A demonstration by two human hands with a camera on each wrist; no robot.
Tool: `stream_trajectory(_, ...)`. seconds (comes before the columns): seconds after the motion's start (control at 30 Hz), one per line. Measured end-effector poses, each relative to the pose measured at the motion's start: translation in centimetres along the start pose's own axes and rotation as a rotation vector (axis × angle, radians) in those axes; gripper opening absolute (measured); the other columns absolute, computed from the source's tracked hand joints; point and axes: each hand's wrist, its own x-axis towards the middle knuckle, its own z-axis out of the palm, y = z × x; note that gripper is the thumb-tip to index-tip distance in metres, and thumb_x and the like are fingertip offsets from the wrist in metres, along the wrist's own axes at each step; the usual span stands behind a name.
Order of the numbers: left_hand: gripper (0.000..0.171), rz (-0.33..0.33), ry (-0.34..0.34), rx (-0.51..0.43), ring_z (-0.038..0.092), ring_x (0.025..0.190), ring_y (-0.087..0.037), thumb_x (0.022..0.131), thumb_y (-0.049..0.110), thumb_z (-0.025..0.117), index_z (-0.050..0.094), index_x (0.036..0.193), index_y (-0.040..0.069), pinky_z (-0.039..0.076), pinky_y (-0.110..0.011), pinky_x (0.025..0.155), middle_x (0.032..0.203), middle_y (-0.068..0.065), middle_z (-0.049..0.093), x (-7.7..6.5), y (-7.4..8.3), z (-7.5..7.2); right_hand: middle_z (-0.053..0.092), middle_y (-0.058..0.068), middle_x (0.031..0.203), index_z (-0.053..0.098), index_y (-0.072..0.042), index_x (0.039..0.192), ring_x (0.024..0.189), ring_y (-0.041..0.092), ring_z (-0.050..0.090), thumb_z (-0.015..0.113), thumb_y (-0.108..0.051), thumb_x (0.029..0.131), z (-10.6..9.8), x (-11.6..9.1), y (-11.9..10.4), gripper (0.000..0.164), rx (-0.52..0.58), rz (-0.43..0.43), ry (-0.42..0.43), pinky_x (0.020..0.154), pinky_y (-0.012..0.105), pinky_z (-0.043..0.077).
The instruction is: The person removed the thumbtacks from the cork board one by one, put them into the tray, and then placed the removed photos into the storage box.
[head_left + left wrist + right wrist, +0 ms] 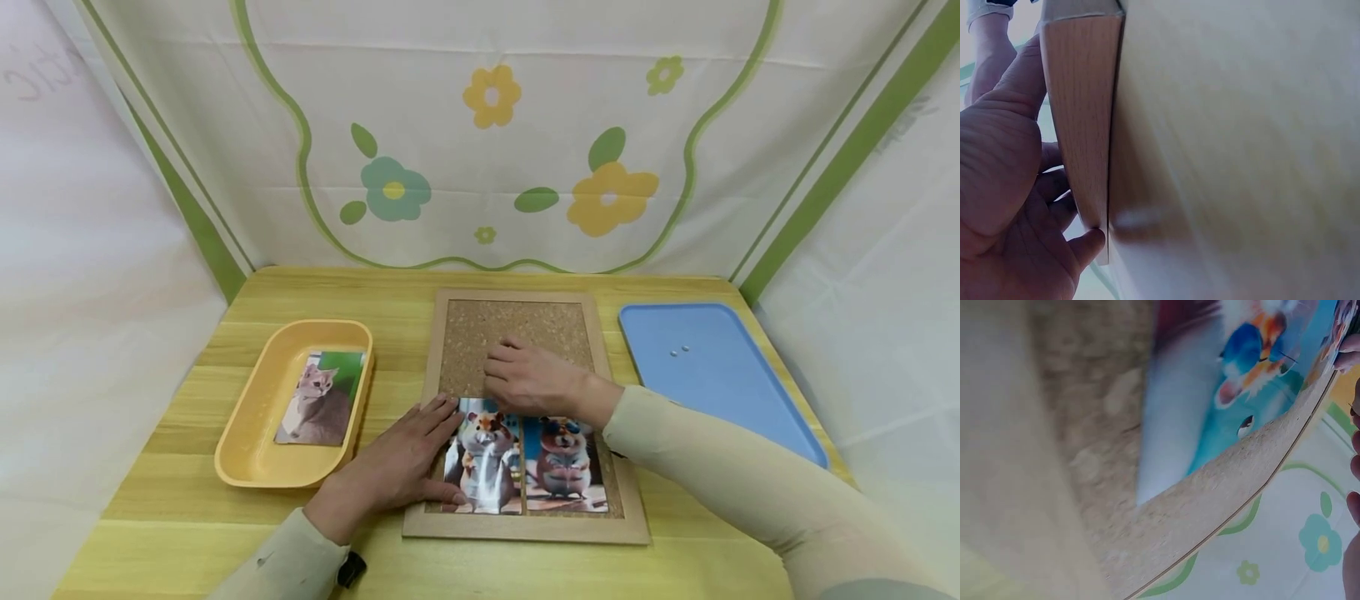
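Note:
My left hand [405,458] rests across the left edge of the framed corkboard [480,342], its thumb and fingers spread on the frame and the edge of the left hamster photo [487,467]. In the left wrist view this hand [997,194] lies along the frame's wooden side [1085,112]. My right hand [528,379] is over the left photo's upper right corner, fingers curled. In the right wrist view its fingertips [1350,353] show at the right edge, pinching what looks like a small thumbtack. The right hamster photo [566,475] carries a silver thumbtack [1245,426] near its top edge.
A yellow basket [251,442] at left holds a cat photo [322,400]. On the right lies a blue tray [720,375] with two small silver thumbtacks [673,353]. A flowered white curtain [480,167] hangs behind the table.

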Motion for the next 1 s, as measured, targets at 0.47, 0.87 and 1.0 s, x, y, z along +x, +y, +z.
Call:
stream_trajectory(0.47, 0.11, -0.008, -0.016, -0.026, 0.016, 0.163, -0.033, 0.088, 0.076, 0.066, 0.032, 0.166, 0.006, 0.027, -0.058, 0.128, 0.174, -0.015, 0.024, -0.1, 0.0, 0.0, 0.062, 0.001, 0.09, 0.059, -0.015, 0.085, 0.087, 0.024, 0.051, 0.057, -0.017, 0.103, -0.7, -4.6, 1.0, 0.019, 0.011, 0.084, 0.069, 0.084, 0.042, 0.043)
stream_trajectory(0.87, 0.109, 0.01, 0.0, -0.033, 0.017, 0.163, -0.035, 0.089, 0.074, 0.067, 0.033, 0.165, 0.004, 0.027, -0.06, 0.127, 0.173, -0.017, 0.026, -0.1, 0.1, 0.0, 0.065, 0.005, 0.089, 0.061, -0.011, 0.085, 0.087, 0.028, 0.056, 0.026, -0.018, 0.111, -1.4, -11.2, 2.5, 0.044, -0.058, 0.216, 0.051, 0.085, 0.047, 0.046)
stream_trajectory(1.0, 0.109, 0.008, 0.004, -0.04, 0.017, 0.163, -0.035, 0.089, 0.075, 0.067, 0.034, 0.164, 0.004, 0.027, -0.06, 0.127, 0.173, -0.017, 0.026, -0.1, 0.2, -0.1, 0.065, 0.008, 0.09, 0.061, -0.008, 0.086, 0.089, 0.032, 0.058, 0.029, -0.021, 0.112, -2.0, -13.7, 3.1, 0.044, -0.061, 0.261, 0.04, 0.085, 0.049, 0.047)
